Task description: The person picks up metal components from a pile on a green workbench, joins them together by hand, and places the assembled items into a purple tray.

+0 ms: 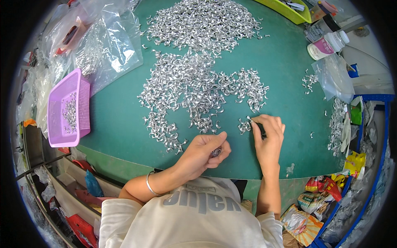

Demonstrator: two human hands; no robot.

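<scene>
left hand (pixel 205 152) cupped shut on clips (pixel 216 152) | right hand (pixel 269 138) pinched one from pile (pixel 194 89) | clips looked light, stiff, slippery; best nipped at the bend

A green table (pixel 115 124) carries heaps of small silver clips (pixel 194 82), a purple basket (pixel 68 109), and clear plastic bags (pixel 111 45).

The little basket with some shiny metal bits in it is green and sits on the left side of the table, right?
Not quite. The basket is pink-purple, not green; the head view shows it. It does sit on the left of the table, with some shiny metal bits inside.
</scene>
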